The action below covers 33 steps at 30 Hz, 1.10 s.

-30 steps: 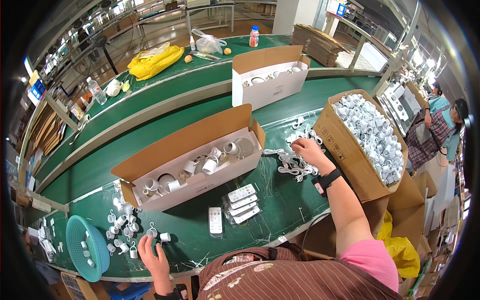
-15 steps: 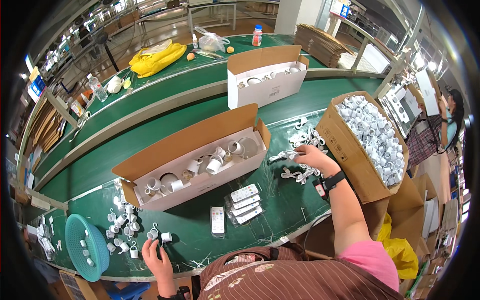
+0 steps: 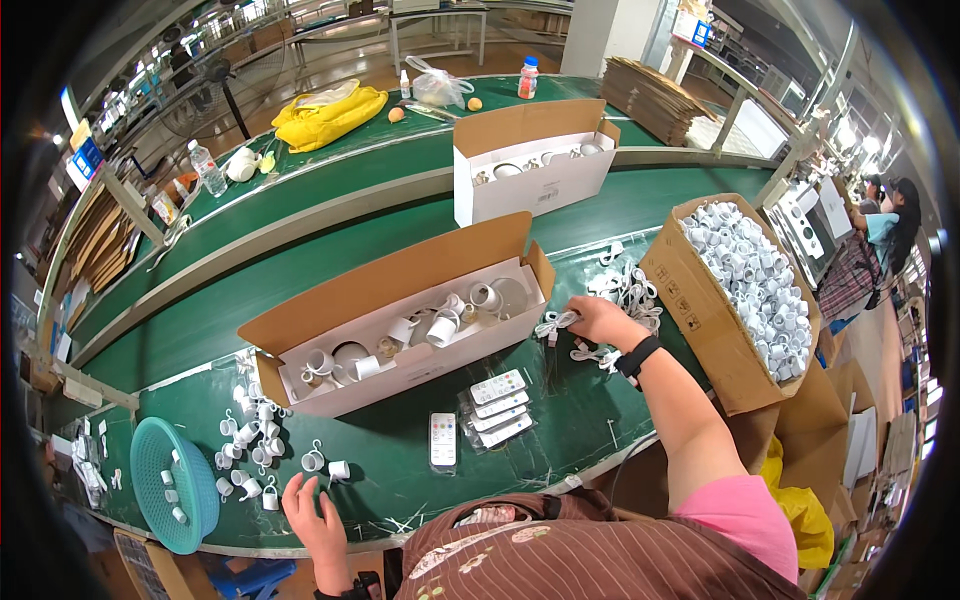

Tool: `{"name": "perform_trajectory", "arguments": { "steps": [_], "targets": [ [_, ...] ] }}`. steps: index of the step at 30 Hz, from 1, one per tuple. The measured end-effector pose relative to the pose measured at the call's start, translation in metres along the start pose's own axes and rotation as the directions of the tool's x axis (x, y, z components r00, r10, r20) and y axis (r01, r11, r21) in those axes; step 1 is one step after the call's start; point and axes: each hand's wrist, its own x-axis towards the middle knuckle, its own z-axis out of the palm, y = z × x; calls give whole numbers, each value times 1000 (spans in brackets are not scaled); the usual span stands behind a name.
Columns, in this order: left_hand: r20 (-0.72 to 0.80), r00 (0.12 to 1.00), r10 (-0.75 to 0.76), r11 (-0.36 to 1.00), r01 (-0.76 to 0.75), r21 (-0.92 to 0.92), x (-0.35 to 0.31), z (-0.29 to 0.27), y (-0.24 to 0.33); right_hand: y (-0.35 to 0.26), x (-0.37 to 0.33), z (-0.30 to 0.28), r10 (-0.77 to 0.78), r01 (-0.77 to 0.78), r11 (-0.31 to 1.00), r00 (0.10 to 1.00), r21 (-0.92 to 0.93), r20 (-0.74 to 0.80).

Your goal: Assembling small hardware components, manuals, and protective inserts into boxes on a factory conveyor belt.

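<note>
My right hand point(image 3: 600, 322) is closed on a coiled white cable point(image 3: 552, 326), just off the right end of a long open carton point(image 3: 420, 366). Inside that carton lie white lamp-like parts, several of them cup-shaped point(image 3: 442, 330). Behind my right wrist is a heap of more white cables point(image 3: 630, 290). At the table's near edge my left hand point(image 3: 316, 520) has its fingers apart and holds nothing. Just beyond its fingertips sit a white cup with a hook point(image 3: 313, 461) and another small white cup point(image 3: 339, 470). More hooked cups point(image 3: 262, 440) are piled to the left.
White remotes in clear bags point(image 3: 500, 405) and a single remote point(image 3: 442, 440) lie before the carton. A brown box point(image 3: 690, 305) full of white cups stands at right, a turquoise basket point(image 3: 200, 500) at left. Behind is a second carton point(image 3: 540, 190). A person point(image 3: 880, 235) stands far right.
My right hand has moved left with the coiled cable, closer to the long carton's right end. My left hand stays nearly in place, fingers still apart. The head view has shifted slightly.
</note>
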Motion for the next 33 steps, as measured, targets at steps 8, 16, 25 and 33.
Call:
{"name": "perform_trajectory", "arguments": {
  "steps": [8,16,25,33],
  "targets": [
    [-60,997,55,997,-58,-52,22,-29,41,-26,-22,-44,116,-111,963,993,247,-6],
    [-69,965,254,939,-263,-220,50,-12,85,-53,-7,-22,-29,31,997,999,72,-39],
    [-107,968,228,954,-244,-173,44,-33,71,-2,-6,3,-59,49,994,993,-95,-107],
    [-134,972,193,956,-217,-197,61,-49,79,-125,-51,-80,-72,131,950,976,285,-207]
  ]
}}
